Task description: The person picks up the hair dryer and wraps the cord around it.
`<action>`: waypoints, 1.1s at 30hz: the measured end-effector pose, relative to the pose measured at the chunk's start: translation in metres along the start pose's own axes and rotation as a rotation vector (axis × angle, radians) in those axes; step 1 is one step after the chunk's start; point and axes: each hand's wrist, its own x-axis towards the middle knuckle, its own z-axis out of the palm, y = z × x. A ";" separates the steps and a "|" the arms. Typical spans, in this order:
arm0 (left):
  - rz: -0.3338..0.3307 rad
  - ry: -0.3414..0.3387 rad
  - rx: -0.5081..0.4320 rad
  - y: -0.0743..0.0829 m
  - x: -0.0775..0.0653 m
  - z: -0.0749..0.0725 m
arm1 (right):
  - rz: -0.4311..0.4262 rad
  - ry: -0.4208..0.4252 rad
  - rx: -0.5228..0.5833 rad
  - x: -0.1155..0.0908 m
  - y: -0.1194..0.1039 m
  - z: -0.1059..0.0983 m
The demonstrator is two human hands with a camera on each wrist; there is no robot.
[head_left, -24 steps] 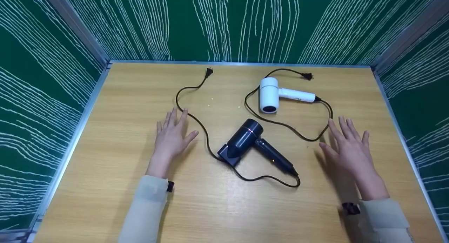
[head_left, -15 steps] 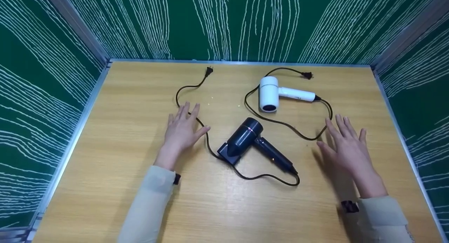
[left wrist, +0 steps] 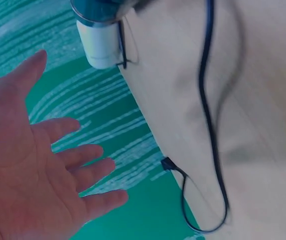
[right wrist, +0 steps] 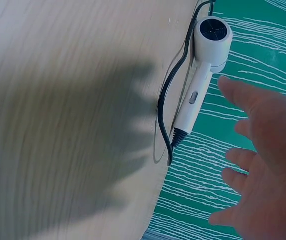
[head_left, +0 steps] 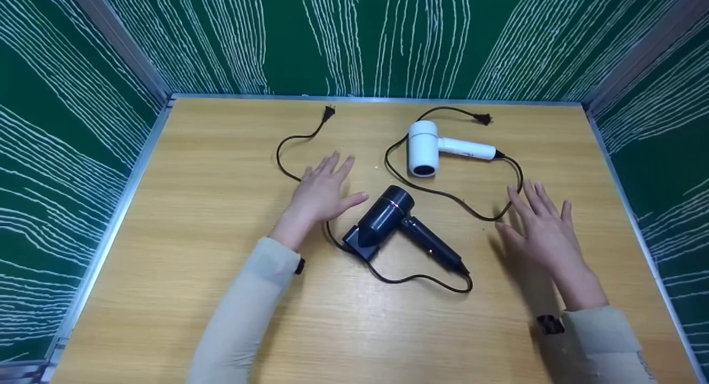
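Note:
A dark navy hair dryer with a flat nozzle lies mid-table, its handle slanting toward the lower right. Behind it to the right lies a white hair dryer, handle pointing right. My left hand, fingers spread and holding nothing, hovers over the dark dryer's cord, its thumb near the dryer's barrel. My right hand is also spread and holds nothing; its fingertips overlap the white dryer's cord in the head view. In the right wrist view the white dryer's handle shows beyond the thumb.
The dark dryer's plug lies near the table's back edge, and the white dryer's plug lies at the back right. Green panels with white streaks enclose the wooden table at the back and both sides.
My left hand has moved right and slightly forward, across the cord toward the dark hair dryer. My right hand has barely shifted. Both dryers stay where they were.

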 end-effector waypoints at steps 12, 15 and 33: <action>0.021 -0.030 -0.021 0.046 0.006 0.016 | -0.036 -0.013 0.022 0.007 -0.008 0.005; 0.025 -0.020 -0.025 0.052 0.005 0.025 | -0.061 0.003 0.018 0.008 -0.010 0.007; -0.017 -0.008 0.006 0.064 0.016 0.055 | -0.100 -0.014 0.058 0.007 -0.025 0.012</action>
